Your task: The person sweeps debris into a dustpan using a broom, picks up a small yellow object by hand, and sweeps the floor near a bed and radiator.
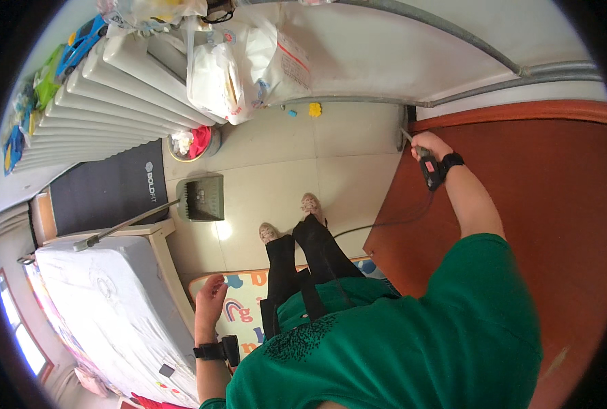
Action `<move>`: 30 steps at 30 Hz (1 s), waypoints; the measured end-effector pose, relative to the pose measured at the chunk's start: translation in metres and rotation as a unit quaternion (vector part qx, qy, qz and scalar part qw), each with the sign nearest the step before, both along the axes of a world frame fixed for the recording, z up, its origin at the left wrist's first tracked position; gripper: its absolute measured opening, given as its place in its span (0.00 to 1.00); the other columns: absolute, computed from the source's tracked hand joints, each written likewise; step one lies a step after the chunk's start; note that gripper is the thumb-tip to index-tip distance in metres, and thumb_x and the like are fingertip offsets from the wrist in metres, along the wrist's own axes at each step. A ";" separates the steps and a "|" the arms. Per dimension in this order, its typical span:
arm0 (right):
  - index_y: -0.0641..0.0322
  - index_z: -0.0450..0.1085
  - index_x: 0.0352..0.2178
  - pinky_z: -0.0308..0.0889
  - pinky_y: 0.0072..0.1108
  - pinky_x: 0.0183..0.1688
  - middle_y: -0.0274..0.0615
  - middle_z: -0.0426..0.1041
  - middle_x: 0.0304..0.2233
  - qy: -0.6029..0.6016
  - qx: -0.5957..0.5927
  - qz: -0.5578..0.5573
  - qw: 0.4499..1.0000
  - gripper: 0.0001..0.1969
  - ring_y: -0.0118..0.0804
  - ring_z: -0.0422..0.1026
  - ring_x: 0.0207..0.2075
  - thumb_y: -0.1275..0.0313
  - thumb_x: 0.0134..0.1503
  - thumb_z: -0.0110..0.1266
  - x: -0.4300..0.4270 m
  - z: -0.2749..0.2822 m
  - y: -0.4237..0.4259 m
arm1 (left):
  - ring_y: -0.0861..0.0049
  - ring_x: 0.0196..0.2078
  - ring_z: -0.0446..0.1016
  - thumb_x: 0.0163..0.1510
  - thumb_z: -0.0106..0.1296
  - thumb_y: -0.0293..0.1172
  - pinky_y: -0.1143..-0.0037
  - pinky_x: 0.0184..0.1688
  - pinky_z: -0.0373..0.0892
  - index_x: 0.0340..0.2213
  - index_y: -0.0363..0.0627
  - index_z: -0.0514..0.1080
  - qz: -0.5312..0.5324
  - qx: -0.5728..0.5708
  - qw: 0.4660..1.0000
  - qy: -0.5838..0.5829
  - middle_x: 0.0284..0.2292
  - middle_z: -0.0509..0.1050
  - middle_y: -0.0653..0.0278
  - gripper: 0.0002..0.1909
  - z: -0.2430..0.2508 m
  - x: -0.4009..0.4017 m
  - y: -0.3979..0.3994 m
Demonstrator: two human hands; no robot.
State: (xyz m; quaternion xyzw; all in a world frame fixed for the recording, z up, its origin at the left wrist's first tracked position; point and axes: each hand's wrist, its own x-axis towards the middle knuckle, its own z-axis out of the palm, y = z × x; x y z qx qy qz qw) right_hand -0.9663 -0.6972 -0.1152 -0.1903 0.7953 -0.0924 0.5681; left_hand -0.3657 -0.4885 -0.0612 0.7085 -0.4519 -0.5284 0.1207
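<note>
On the right, my right hand (430, 145) is closed around a thin grey handle (407, 134), which looks like a broom's. Its far end meets a narrow grey head (401, 128) at the foot of the wall, beside the brown door (493, 204). My left hand (212, 291) hangs over the alphabet play mat (239, 307), holding nothing, with loosely curled fingers. A grey long-handled dustpan (204, 198) lies on the tiled floor (262, 189), its handle leaning towards the bed. Small debris shows in its pan.
Near the wall lie yellow (315, 109) and blue (293, 113) toy pieces. A waste bin (214, 143) stands under the white radiator (94, 102); plastic bags (252, 71) hang beside it. A bed (109, 286) and black mat (114, 186) are left. A cable (365, 225) trails from my right wrist device.
</note>
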 end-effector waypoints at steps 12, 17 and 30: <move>0.66 0.60 0.24 0.59 0.16 0.14 0.38 0.63 0.18 -0.092 -0.014 -0.242 0.966 0.06 0.25 0.63 0.16 0.74 0.51 0.39 0.007 0.136 0.112 | 0.78 0.34 0.70 0.47 0.48 0.27 0.80 0.37 0.65 0.37 0.37 0.66 -0.012 -0.033 0.999 0.035 0.31 0.71 0.60 0.14 -0.005 -0.012 -0.033; 0.67 0.58 0.26 0.60 0.16 0.13 0.40 0.64 0.22 -0.048 -0.084 -0.303 0.948 0.04 0.24 0.63 0.16 0.75 0.51 0.39 0.019 0.155 0.156 | 0.78 0.35 0.70 0.47 0.47 0.27 0.79 0.37 0.65 0.38 0.36 0.65 -0.062 -0.033 0.997 0.035 0.32 0.71 0.59 0.14 -0.002 -0.013 -0.056; 0.66 0.62 0.17 0.58 0.23 0.15 0.40 0.63 0.13 -0.077 -0.098 -0.140 0.982 0.08 0.31 0.62 0.13 0.74 0.46 0.42 0.029 0.008 0.123 | 0.77 0.35 0.70 0.47 0.48 0.26 0.79 0.38 0.65 0.37 0.37 0.65 -0.096 0.006 0.995 -0.018 0.31 0.71 0.61 0.13 0.016 0.014 -0.053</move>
